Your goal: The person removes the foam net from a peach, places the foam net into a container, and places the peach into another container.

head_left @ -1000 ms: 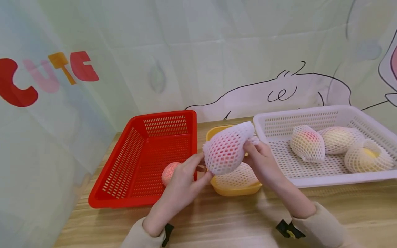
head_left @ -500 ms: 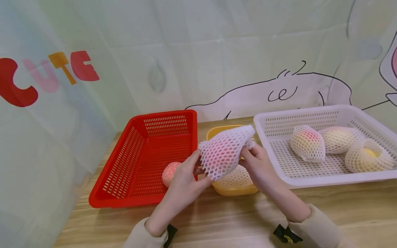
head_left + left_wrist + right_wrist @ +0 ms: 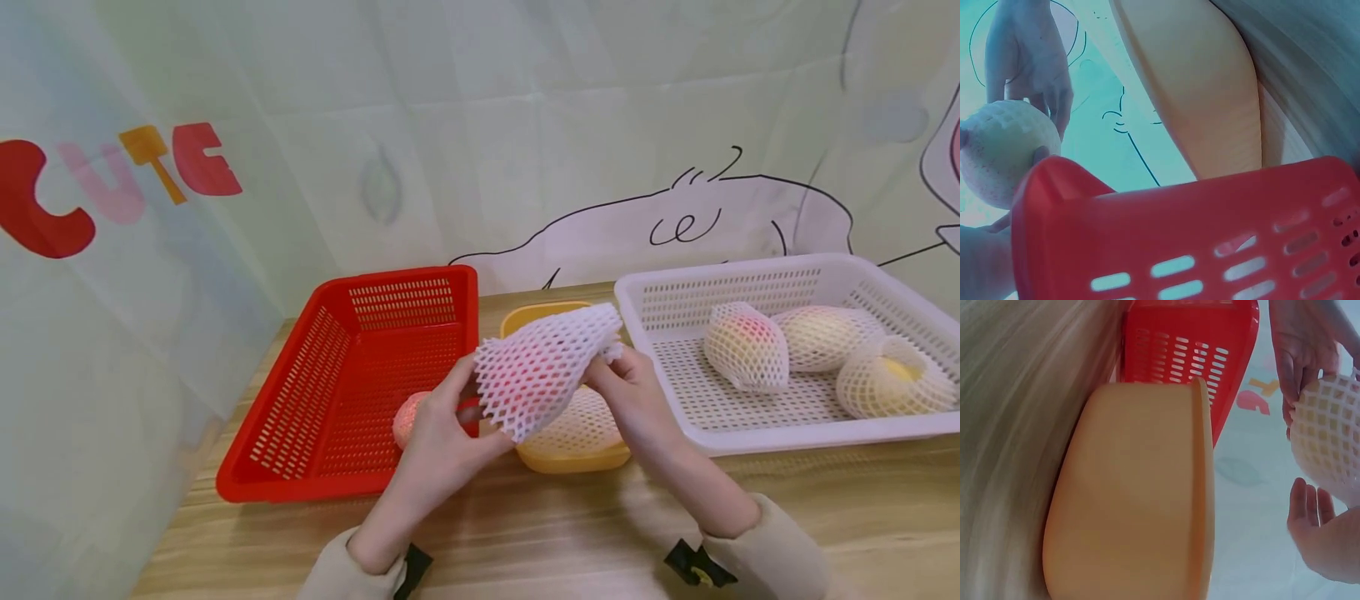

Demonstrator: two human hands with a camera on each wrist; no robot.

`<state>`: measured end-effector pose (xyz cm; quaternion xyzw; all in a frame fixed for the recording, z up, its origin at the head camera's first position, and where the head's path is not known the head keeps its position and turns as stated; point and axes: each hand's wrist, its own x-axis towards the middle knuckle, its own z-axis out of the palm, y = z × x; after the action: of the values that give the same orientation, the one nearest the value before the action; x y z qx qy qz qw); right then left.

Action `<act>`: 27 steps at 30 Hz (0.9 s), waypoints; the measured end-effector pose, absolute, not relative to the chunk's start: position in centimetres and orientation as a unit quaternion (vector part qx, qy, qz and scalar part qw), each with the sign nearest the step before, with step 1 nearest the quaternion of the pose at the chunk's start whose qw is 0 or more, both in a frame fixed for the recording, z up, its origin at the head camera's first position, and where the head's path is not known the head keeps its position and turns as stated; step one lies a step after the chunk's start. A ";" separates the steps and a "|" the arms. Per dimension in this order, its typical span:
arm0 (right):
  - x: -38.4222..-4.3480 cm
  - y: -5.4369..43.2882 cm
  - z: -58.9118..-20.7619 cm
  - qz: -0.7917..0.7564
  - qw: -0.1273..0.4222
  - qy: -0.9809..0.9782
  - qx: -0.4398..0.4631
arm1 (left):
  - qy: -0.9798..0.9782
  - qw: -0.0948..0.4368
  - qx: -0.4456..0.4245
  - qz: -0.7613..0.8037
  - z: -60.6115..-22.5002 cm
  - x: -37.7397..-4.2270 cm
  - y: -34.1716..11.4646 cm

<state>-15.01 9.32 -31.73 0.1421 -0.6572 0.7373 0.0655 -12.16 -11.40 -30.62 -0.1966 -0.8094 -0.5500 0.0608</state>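
Over the yellow basket (image 3: 558, 462), a pink-red peach (image 3: 1007, 162) sits inside a white foam net sleeve (image 3: 555, 358). My left hand (image 3: 442, 437) grips the left end, its fingers and thumb spread around the fruit and the net's flared edge. At the other end, the thumb and fingers of my right hand (image 3: 633, 396) pinch the gathered net. The right wrist view shows the netted side of the fruit between both hands. In the left wrist view, pale speckled skin is bare below the net.
A red basket (image 3: 258, 417) at the left holds a pink speckled round fruit (image 3: 408, 421), partly behind my left hand. At the right, several netted fruits (image 3: 746, 346) lie in a white basket (image 3: 750, 446). More netting shows in the yellow basket. A printed cloth (image 3: 450, 142) hangs behind.
The net's left edge has spread wider and shifted left and down, toward my left hand. The peach is tilted further left, and my right hand has lowered slightly.
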 end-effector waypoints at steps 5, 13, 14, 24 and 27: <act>-15.1 9.8 -31.4 0.718 0.062 -0.682 0.129 | -0.814 0.070 -0.194 -0.542 -30.5 -12.2 -11.6; -15.4 10.5 -31.1 0.708 0.065 -0.686 0.153 | -0.827 0.090 -0.176 -0.526 -30.2 -12.3 -12.1; -15.5 10.6 -31.1 0.708 0.067 -0.685 0.157 | -0.830 0.093 -0.172 -0.522 -30.2 -12.3 -12.1; -15.7 11.3 -30.9 0.714 0.069 -0.678 0.161 | -0.841 0.100 -0.160 -0.507 -30.0 -12.4 -12.2; -15.7 11.6 -30.6 0.711 0.070 -0.682 0.157 | -0.843 0.103 -0.156 -0.505 -30.0 -12.4 -12.2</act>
<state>-15.68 11.58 -30.64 0.1567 -0.6820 0.7110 0.0695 -12.41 -12.24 -29.96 -0.1564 -0.8428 -0.5047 0.1027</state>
